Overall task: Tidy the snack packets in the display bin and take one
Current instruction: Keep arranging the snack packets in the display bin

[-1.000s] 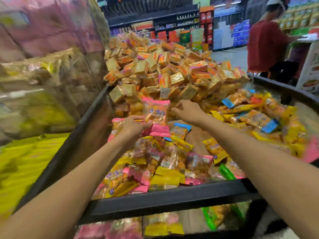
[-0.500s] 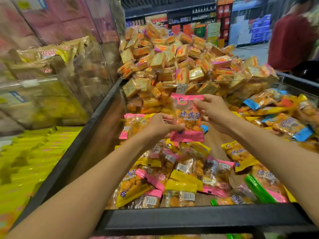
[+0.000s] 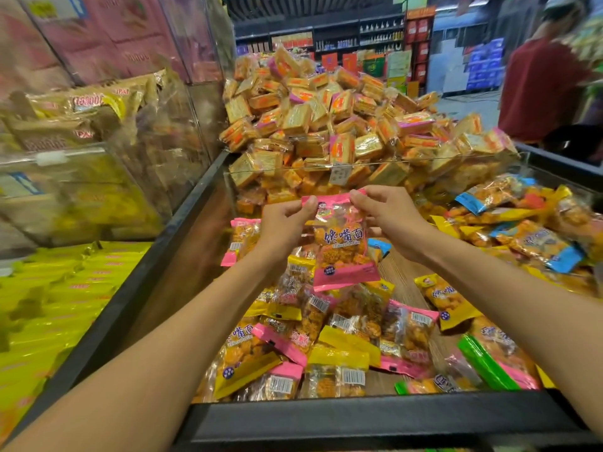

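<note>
Both hands hold one pink-edged clear plastic snack packet [image 3: 341, 243] up above the black-rimmed display bin [image 3: 359, 419]. The left hand [image 3: 284, 223] pinches the packet's top left corner between thumb and curled fingers; the right hand [image 3: 390, 213] pinches the top right corner the same way, so the packet hangs upright between them, its printed face (blue characters over orange pieces) turned toward the camera.

Below both hands, on the bin's wooden floor, lies a loose jumble of small snack packets [image 3: 326, 340] with pink, yellow and green ends, many showing barcodes. Just to the right of the right hand, more packets with blue and yellow ends [image 3: 522, 230] heap against the bin's far side. Beyond the hands, behind a clear plastic divider [image 3: 326, 168], rises a tall mound of square orange-and-gold wrapped snacks [image 3: 326, 119]. Well to the left of the left hand sit clear bins of brownish packets [image 3: 81, 132] and a bed of yellow packets [image 3: 58, 305]. Far off to the right stands a person in a red top [image 3: 541, 89].
</note>
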`<state>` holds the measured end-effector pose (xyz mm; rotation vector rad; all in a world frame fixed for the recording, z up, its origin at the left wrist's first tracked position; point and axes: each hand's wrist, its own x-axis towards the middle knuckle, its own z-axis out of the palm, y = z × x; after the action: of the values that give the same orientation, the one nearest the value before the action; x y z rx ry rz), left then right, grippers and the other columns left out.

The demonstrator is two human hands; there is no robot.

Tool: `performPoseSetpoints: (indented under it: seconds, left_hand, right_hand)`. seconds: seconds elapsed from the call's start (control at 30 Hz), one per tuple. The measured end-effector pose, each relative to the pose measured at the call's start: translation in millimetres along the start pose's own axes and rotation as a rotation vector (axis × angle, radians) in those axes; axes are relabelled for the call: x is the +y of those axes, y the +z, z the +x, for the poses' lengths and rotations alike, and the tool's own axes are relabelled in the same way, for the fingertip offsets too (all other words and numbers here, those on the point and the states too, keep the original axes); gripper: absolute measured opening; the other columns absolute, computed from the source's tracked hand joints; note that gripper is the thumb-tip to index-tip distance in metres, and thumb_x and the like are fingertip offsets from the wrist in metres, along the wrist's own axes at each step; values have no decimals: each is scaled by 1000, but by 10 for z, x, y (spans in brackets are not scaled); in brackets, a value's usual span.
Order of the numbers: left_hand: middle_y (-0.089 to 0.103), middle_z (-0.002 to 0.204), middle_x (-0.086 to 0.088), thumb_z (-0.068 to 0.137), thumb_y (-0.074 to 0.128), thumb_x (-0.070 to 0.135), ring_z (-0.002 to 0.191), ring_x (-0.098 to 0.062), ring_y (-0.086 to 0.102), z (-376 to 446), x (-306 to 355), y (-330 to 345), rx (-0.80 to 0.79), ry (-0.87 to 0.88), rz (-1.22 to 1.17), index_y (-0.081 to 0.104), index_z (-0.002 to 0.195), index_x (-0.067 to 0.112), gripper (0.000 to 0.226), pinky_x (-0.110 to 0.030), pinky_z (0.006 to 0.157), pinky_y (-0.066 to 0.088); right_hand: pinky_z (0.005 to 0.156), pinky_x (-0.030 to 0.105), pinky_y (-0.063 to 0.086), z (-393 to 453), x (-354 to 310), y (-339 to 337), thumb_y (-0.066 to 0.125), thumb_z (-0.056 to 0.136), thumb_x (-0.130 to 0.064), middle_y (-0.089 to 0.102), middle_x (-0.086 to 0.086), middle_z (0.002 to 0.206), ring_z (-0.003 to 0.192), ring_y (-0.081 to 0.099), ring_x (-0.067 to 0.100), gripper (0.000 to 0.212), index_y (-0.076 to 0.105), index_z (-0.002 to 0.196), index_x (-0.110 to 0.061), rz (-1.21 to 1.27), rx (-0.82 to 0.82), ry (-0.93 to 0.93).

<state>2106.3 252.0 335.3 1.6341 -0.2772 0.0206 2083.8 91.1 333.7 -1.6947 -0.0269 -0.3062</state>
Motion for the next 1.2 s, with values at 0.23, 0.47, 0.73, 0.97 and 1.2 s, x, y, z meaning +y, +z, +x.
performPoseSetpoints:
  seconds: [0.23,0.47,0.73,0.97,1.2]
  left_hand:
    - [60,76,-14,94,56,32,62,-17,57,2,56,-76,92,108,-2,63,90,-14,46,-23,51,49]
    - [50,82,-10,95,55,34,71,-23,47,108,70,-189,255,88,-57,66,88,3,33,-22,47,47]
    - [66,90,4,88,57,45,87,-10,62,38,213,-169,-108,-62,60,61,83,19,26,-33,83,52]
    - [58,98,0,68,81,3,95,-31,64,-25,136,-174,-265,35,452,54,118,11,57,-39,83,56]
    - [61,109,-17,68,79,-3,87,-27,65,15,65,-181,-247,48,412,53,126,6,64,-33,74,59]
  right_hand:
    - [90,32,50,3,-47,-15,63,88,-29,65,6,107,92,61,15,40,60,121,-7,88,-250,153]
    - [66,19,56,-74,29,16,71,76,9,62,8,116,83,70,18,65,43,134,1,-168,-538,211]
    - [67,25,58,9,-8,-121,63,76,19,71,20,100,84,72,25,51,53,125,4,43,-480,201]
    - [66,28,59,18,-45,-202,64,75,19,64,21,110,85,71,25,43,53,115,5,23,-384,233]
    - [78,32,59,58,-12,-173,71,71,13,65,23,117,103,67,28,63,50,129,3,54,-312,176]
